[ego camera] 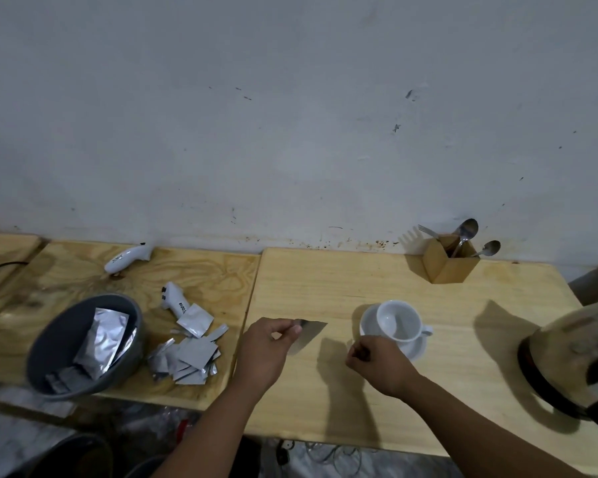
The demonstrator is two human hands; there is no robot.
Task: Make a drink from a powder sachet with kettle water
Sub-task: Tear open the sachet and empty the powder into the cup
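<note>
My left hand (268, 350) pinches a silver sachet (308, 334) by its top edge, just above the wooden table (359, 281). My right hand (377, 362) is closed in a loose fist just right of the sachet, apart from it; whether it holds a torn strip I cannot tell. A white cup (399, 320) sits tilted on its white saucer (416, 351) right behind my right hand, and looks empty. The kettle (573, 360) stands at the right edge, partly cut off.
A grey bowl (42, 350) with silver sachets sits at the left. Several torn sachets (190, 357) lie beside it, with two white handheld devices (128, 258) behind. A wooden holder (449, 265) with spoons and a fork stands against the wall.
</note>
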